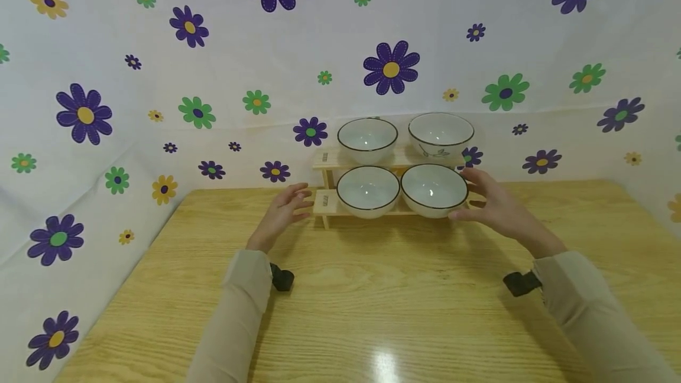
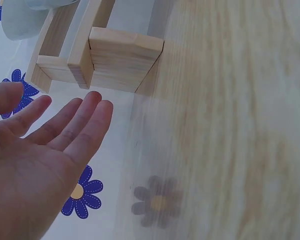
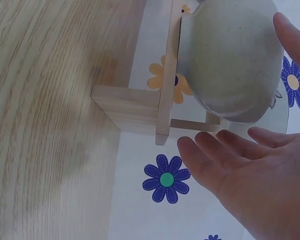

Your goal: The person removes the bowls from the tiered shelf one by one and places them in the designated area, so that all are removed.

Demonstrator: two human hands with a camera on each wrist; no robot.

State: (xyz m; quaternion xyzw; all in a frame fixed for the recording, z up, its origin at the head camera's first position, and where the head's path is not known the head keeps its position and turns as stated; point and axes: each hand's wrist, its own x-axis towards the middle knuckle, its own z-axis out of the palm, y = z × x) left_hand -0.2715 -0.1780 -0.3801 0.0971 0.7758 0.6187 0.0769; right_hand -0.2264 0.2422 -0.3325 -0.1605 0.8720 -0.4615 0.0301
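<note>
A two-tier wooden rack (image 1: 326,202) carries white bowls with dark rims. On its lower tier stand a front left bowl (image 1: 368,191) and a front right bowl (image 1: 434,191), side by side. Behind and higher are a back left bowl (image 1: 367,136) and a back right bowl (image 1: 441,132) with a leaf pattern. My right hand (image 1: 500,210) spreads thumb and fingers around the right side of the front right bowl, fingertips close to its wall. My left hand (image 1: 282,213) is just off the rack's left end, palm toward it, fingers extended and holding nothing.
The rack stands at the back of a wood-grain table (image 1: 340,300). Directly behind it hangs a white cloth (image 1: 340,34) printed with purple, green and yellow flowers, which also covers both sides. A dark wrist device (image 1: 282,278) sits at the left cuff, another (image 1: 521,283) at the right.
</note>
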